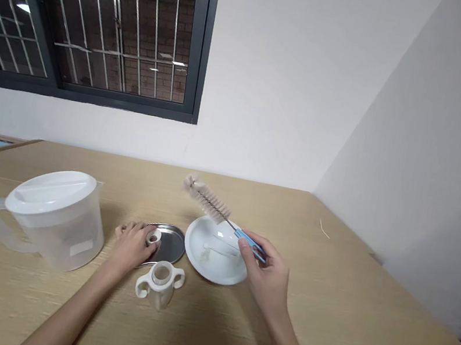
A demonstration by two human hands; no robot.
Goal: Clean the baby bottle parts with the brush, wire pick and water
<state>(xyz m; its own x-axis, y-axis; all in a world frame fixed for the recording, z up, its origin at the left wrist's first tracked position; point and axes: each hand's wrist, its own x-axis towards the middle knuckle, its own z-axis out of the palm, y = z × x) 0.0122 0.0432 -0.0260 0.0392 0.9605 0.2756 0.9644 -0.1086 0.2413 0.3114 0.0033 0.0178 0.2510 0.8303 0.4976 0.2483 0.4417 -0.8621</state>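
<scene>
Pinched in my right hand (269,270) is the blue handle of a bottle brush (208,199). Its pale bristles point up and left, above the far rim of a white bowl (213,273). My left hand (134,245) rests at the left side of a round metal tray (172,245), its fingers around a small white piece with a round opening (154,236). Much of that piece is hidden by the hand. A white two-handled bottle (161,284) with an open mouth stands upright in front of the tray. Inside the bowl lies something clear or whitish, hard to make out.
A translucent plastic pitcher (60,226) with a white lid stands left of my left hand. A thin pale strand (324,229) lies toward the back right of the wooden table (340,332). White walls and a barred window (114,23) rise behind.
</scene>
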